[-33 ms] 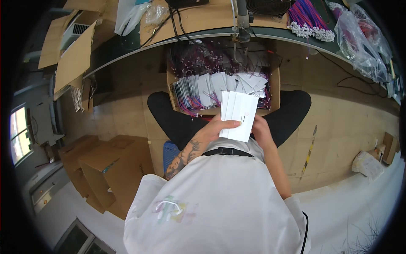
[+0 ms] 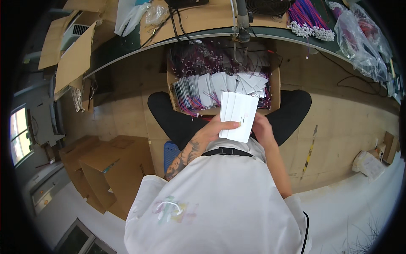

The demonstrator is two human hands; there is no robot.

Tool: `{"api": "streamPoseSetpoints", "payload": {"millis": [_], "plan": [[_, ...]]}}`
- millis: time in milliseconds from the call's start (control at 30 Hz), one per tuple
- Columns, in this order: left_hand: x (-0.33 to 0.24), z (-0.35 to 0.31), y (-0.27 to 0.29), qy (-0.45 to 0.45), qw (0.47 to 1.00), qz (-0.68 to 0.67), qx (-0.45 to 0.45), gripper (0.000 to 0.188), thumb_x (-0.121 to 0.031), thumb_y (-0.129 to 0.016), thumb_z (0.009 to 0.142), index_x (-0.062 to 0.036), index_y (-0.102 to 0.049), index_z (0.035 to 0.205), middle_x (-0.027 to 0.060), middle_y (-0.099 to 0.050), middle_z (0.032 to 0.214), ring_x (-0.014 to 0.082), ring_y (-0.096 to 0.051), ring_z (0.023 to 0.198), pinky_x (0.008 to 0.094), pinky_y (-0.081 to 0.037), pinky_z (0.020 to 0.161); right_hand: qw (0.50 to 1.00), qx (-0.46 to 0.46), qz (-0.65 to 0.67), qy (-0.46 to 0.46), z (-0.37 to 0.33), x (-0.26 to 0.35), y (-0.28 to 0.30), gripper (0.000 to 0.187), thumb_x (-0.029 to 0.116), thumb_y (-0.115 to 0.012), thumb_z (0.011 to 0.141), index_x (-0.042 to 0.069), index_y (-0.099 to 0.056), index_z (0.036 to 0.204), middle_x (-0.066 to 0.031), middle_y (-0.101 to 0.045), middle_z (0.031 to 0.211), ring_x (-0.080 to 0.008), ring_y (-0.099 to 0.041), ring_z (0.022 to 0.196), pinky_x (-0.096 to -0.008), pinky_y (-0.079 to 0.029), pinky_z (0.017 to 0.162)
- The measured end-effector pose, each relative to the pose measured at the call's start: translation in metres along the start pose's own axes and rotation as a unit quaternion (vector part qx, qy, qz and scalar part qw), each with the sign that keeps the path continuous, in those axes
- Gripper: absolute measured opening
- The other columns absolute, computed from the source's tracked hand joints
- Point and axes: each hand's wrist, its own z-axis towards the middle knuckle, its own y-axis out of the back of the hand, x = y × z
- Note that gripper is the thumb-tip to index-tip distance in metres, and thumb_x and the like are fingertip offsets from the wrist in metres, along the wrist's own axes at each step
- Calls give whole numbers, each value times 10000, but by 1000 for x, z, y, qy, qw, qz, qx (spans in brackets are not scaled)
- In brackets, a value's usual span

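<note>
My left hand grips a fanned stack of thin white rectangular panels, with the thumb pressed flat on the top one. A small dark slot-like mark shows on that top panel, near the thumb. At the stack's right edge is my right hand, its fingers bent and partly hidden behind the panels. I cannot tell whether they hold anything. Just beyond, an open cardboard box stands between my knees. It contains rows of similar white panels and many purple and red wires with small white connectors.
A workbench edge runs above the box, with a metal post by it. Bundled purple wires and clear plastic bags lie at the right. Brown cartons stand on the floor at left, near a blue stool.
My right hand has shifted very slightly at the stack's edge. The panels in my left hand sit a touch lower; otherwise things look the same.
</note>
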Motion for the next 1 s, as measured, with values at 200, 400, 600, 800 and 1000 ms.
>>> {"api": "streamPoseSetpoints", "payload": {"millis": [200, 400, 600, 800, 1000], "plan": [[-5, -15, -1, -24, 987, 155, 34, 603, -98, -701, 762, 12, -416, 1283, 112, -559, 1162, 191, -552, 1056, 307, -455, 895, 997, -8, 26, -67, 25, 33, -18, 430, 322, -490, 936, -37, -543, 1166, -94, -620, 1055, -146, -573, 987, -285, -446, 855], [-11, -21, -9, -23, 992, 126, 2, 591, -95, -674, 776, 20, -403, 1288, 137, -563, 1155, 227, -571, 1048, 328, -470, 889, 997, -35, -74, 11, 33, 47, -44, 332, 265, -505, 943, -17, -571, 1104, -14, -610, 813, -75, -557, 738, -203, -445, 662], [-23, -17, -3, -139, 986, -41, -82, 518, -70, -629, 802, 60, -406, 1252, 208, -570, 1133, 316, -613, 993, 409, -516, 859, 991, -103, 27, 78, 26, 66, -43, 266, 261, -465, 961, 22, -553, 1036, 74, -260, 580, -32, -222, 481, -199, -199, 442], [-50, 5, -20, -194, 969, -56, -140, 494, -48, -632, 800, 36, -427, 1242, 153, -556, 1143, 246, -575, 1038, 354, -489, 890, 990, -72, 2, 121, 25, 71, -45, 217, 237, -507, 940, 33, -544, 876, 68, -322, 578, -16, -266, 487, -193, -192, 433], [-68, 17, -39, -194, 976, 4, -96, 463, -60, -637, 806, 32, -444, 1216, 140, -570, 1118, 209, -593, 996, 333, -505, 845, 984, -105, -85, 115, 27, 87, -67, 229, 212, -569, 892, 50, -544, 733, 67, -409, 576, -14, -310, 490, -192, -223, 446]]}}
